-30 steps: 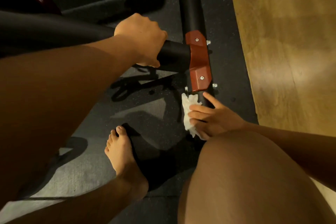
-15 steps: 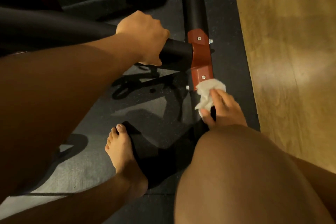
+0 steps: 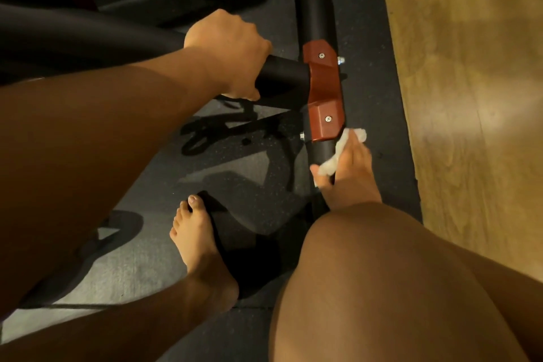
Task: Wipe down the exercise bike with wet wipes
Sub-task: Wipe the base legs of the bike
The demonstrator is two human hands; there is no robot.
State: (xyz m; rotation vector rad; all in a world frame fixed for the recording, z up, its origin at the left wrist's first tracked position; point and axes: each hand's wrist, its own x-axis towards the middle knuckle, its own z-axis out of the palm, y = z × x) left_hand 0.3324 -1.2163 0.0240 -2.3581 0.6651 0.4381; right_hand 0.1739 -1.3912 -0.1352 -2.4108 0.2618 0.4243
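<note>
The exercise bike's black floor bar [image 3: 314, 6] lies across a dark mat, joined to the black frame tube [image 3: 282, 70] by a red bracket [image 3: 323, 91]. My left hand [image 3: 226, 53] grips the frame tube just left of the bracket. My right hand [image 3: 349, 173] wraps around the near part of the floor bar, just below the bracket, and presses a crumpled white wet wipe [image 3: 342, 150] against the bar's right side. The wipe's top end touches the bracket's lower corner. My right knee hides the bar's near end.
My bare left foot [image 3: 199, 250] stands on the dark rubber mat [image 3: 249, 179] left of the bar. My right thigh [image 3: 382, 288] fills the lower right. Wooden floor [image 3: 470, 97] runs along the mat's right edge. Bolt ends [image 3: 340, 60] stick out beside the bracket.
My right hand slid the wipe up the floor bar from its left side to the bracket, then round to the bar's right side. The left hand kept its grip on the frame tube.
</note>
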